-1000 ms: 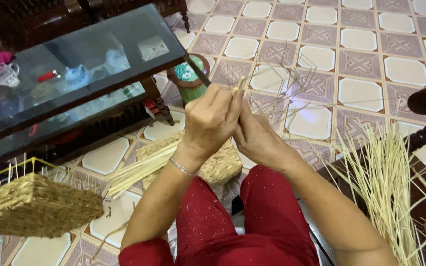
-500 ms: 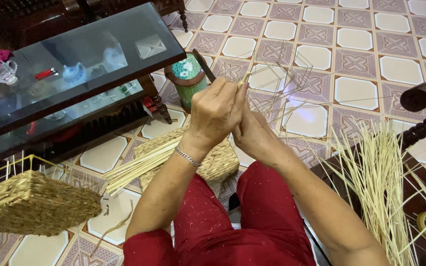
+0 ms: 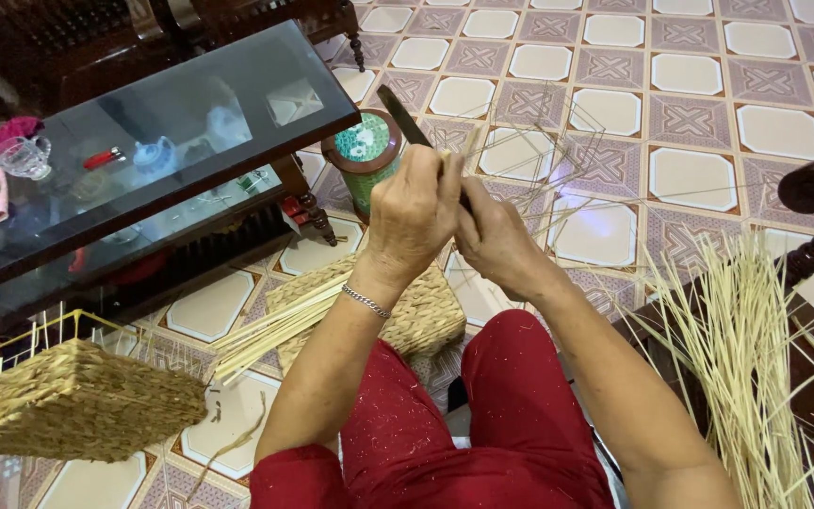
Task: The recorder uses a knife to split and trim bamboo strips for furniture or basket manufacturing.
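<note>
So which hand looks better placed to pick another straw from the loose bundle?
Probably the right hand: the loose straw bundle fans out on its side, while the left hand grips the dark blade.

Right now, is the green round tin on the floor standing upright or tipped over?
Upright: the green round tin stands on the tiled floor, its patterned lid facing up.

Left hand (image 3: 414, 212) and right hand (image 3: 496, 240) together, gripping dark blade (image 3: 398, 110) and pale straw strips (image 3: 558, 179); woven basket (image 3: 73, 401) lower left; straw bundle (image 3: 737, 349) right; glass-topped table (image 3: 162, 141) behind.
</note>
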